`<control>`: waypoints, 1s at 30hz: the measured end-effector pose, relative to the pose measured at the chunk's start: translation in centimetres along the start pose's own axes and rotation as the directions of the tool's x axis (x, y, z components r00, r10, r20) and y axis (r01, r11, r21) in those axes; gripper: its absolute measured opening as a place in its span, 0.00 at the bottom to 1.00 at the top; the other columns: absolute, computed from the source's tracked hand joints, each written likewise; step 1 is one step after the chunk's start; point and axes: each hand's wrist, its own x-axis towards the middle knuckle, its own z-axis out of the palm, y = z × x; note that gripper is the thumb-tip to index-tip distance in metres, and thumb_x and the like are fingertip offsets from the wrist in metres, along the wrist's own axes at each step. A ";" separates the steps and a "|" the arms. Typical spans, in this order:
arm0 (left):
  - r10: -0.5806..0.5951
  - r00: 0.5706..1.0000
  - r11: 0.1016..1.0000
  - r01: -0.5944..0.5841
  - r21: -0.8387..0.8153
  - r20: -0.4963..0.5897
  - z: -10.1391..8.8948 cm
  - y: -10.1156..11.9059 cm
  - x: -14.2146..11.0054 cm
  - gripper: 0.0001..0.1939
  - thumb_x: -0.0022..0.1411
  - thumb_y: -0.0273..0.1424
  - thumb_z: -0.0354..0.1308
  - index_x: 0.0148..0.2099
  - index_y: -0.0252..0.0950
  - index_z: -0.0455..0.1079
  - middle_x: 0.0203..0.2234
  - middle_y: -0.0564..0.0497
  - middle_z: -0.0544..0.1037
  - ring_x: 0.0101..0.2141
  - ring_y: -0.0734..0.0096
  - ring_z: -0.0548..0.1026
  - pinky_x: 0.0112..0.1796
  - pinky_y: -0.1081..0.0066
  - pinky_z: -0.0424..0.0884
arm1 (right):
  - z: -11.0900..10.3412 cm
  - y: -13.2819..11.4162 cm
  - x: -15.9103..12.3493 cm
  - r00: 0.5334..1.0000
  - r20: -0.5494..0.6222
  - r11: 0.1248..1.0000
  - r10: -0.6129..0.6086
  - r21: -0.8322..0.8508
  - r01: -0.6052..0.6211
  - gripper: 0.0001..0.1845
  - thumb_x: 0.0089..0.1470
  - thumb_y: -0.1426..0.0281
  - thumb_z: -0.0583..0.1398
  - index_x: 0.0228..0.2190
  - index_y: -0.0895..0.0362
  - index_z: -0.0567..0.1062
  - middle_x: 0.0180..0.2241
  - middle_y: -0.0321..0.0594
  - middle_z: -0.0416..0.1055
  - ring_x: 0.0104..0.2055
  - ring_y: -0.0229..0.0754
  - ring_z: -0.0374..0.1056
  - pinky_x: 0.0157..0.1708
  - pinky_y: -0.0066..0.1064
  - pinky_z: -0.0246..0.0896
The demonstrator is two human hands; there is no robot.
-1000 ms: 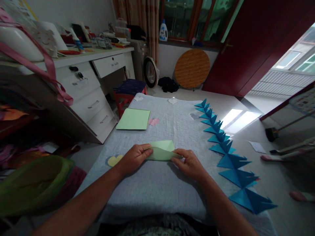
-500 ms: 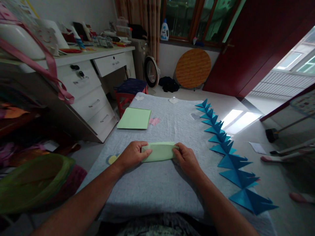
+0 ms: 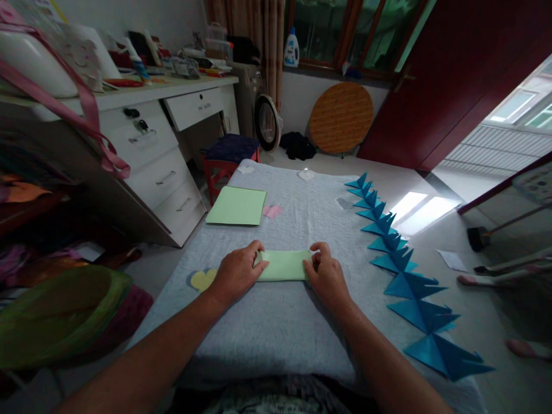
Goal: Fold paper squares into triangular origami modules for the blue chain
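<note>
Now flatter: green paper (image 3: 285, 265) | left hand (image 3: 237, 272): grip clamped on it | right hand (image 3: 330, 278): thumb touching, grip unclear

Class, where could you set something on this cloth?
Bare grey cloth shows between the square green paper and the row of pointed blue paper shapes, and on the near side of the folded green paper strip. Crowded: right edge, under that row, and around left hand and right hand.
</note>
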 end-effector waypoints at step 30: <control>0.141 0.990 0.975 -0.137 0.174 -0.008 0.8 -0.2 0.0 0.07 0.70 0.30 0.51 0.41 0.38 0.70 0.36 0.51 0.78 0.38 0.64 0.76 0.38 0.68 0.64 | -0.7 0.0 -0.5 0.983 0.186 0.975 0.004 0.218 -0.045 0.19 0.53 0.70 0.58 0.47 0.55 0.77 0.25 0.33 0.67 0.26 0.38 0.60 0.28 0.29 0.55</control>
